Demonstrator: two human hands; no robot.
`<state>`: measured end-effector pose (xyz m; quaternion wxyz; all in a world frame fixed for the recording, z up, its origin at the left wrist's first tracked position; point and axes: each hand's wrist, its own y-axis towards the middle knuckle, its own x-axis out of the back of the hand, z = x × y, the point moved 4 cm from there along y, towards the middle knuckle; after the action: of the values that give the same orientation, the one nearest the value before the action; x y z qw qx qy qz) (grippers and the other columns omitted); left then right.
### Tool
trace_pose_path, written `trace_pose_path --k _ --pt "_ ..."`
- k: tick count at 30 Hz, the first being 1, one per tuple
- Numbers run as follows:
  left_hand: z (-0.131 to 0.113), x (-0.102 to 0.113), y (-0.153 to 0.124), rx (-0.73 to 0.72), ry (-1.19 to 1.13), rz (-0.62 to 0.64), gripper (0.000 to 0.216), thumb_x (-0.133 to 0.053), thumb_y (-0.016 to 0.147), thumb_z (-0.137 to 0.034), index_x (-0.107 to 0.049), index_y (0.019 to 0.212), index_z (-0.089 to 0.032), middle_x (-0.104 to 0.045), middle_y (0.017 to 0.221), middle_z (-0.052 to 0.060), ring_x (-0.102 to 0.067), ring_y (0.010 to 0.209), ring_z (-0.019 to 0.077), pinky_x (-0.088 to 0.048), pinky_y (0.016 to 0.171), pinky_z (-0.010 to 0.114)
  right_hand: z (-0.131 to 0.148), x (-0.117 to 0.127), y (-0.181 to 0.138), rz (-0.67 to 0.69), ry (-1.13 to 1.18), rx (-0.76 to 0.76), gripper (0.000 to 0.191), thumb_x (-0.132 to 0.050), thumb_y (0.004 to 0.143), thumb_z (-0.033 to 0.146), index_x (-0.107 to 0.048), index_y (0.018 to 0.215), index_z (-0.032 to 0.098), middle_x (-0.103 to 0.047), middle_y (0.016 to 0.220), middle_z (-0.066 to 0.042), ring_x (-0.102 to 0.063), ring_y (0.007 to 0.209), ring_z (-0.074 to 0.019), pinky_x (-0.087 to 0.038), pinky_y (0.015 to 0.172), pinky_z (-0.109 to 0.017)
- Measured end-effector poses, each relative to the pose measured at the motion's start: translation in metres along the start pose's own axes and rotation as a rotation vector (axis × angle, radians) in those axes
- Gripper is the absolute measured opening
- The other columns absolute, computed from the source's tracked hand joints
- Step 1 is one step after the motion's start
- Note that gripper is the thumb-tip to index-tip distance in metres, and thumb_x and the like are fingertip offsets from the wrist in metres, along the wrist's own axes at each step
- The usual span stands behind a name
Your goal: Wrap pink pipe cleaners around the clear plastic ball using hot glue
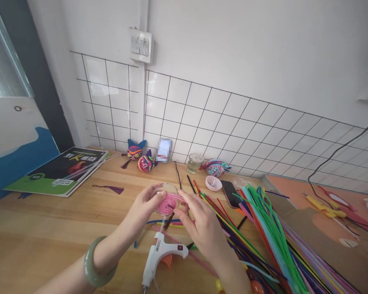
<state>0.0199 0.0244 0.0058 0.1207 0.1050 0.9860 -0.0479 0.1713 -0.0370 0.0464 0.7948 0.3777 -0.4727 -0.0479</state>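
My left hand [149,201] grips a clear round plastic piece [162,188] by its left side. On its face lies a coiled pink pipe cleaner [167,204], wound in a flat spiral. The fingers of my right hand [196,216] are closed at the right edge, pinching the free end of the pink strand. A dark tassel [169,222] hangs just under the coil. Directly below my hands, a white glue gun [161,252] lies on the table, its nozzle pointing up toward the clear piece.
Bundled pipe cleaners [272,237] cover the right of the table. Behind stand wrapped craft figures [146,161], a glass jar [195,163], a pink bowl [213,183] and a phone [230,193]. A purple tassel [110,188] and a booklet [64,169] lie left. Scissors [325,207] rest far right.
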Motion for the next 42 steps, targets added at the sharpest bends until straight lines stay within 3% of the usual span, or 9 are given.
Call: trace_pose_path --k 4,9,20,27,34,42 --pt "-0.003 0.001 -0.001 -0.036 0.031 -0.020 0.069 -0.073 0.071 -0.054 -0.056 0.122 -0.012 -0.070 0.115 0.017 -0.063 0.108 0.0321 -0.049 0.088 0.040 0.000 0.002 0.000 -0.012 0.030 0.004 0.032 -0.047 0.103 0.032 -0.055 0.129 0.016 -0.070 0.105 -0.012 -0.069 0.098 -0.0251 -0.060 0.082 -0.042" --pt "-0.006 0.001 -0.002 -0.045 0.059 -0.071 0.061 -0.071 0.072 -0.054 -0.060 0.116 -0.014 -0.070 0.115 0.015 -0.063 0.110 0.0328 -0.049 0.088 0.039 0.004 -0.003 -0.002 -0.019 0.002 0.027 0.042 -0.056 0.097 0.041 -0.054 0.132 0.016 -0.065 0.112 -0.014 -0.067 0.102 -0.0273 -0.060 0.083 -0.044" --pt "0.001 -0.005 -0.006 -0.075 -0.161 -0.013 0.052 -0.073 0.077 -0.047 -0.057 0.116 -0.016 -0.068 0.114 0.012 -0.063 0.104 0.0262 -0.049 0.089 0.037 0.010 -0.011 -0.005 -0.179 -0.129 0.067 0.036 -0.062 0.094 0.032 -0.056 0.127 0.017 -0.062 0.117 -0.016 -0.066 0.104 -0.0274 -0.061 0.085 -0.043" --pt "0.004 -0.010 -0.010 -0.032 -0.294 0.008 0.045 -0.075 0.079 -0.042 -0.057 0.113 -0.019 -0.070 0.111 0.009 -0.066 0.096 0.0218 -0.051 0.082 0.033 0.008 -0.011 -0.005 -0.177 -0.075 0.039 0.042 -0.066 0.091 0.034 -0.054 0.130 0.021 -0.062 0.126 -0.016 -0.063 0.116 -0.0303 -0.058 0.094 -0.048" --pt "-0.001 -0.018 -0.016 0.079 -0.375 -0.008 0.053 -0.083 0.067 -0.039 -0.058 0.109 -0.017 -0.072 0.103 0.009 -0.068 0.078 0.0204 -0.052 0.067 0.030 0.006 -0.016 -0.006 -0.177 -0.031 0.011 0.050 -0.069 0.088 0.031 -0.050 0.132 0.021 -0.060 0.132 -0.018 -0.061 0.123 -0.0309 -0.056 0.098 -0.048" --pt "0.003 -0.021 -0.018 0.120 -0.384 0.034 0.047 -0.077 0.074 -0.039 -0.056 0.110 -0.017 -0.070 0.088 0.006 -0.066 0.070 0.0191 -0.047 0.059 0.028 0.001 -0.018 -0.006 -0.129 0.040 0.004 0.059 -0.074 0.082 0.024 -0.048 0.134 0.020 -0.059 0.134 -0.019 -0.059 0.126 -0.0302 -0.056 0.099 -0.047"
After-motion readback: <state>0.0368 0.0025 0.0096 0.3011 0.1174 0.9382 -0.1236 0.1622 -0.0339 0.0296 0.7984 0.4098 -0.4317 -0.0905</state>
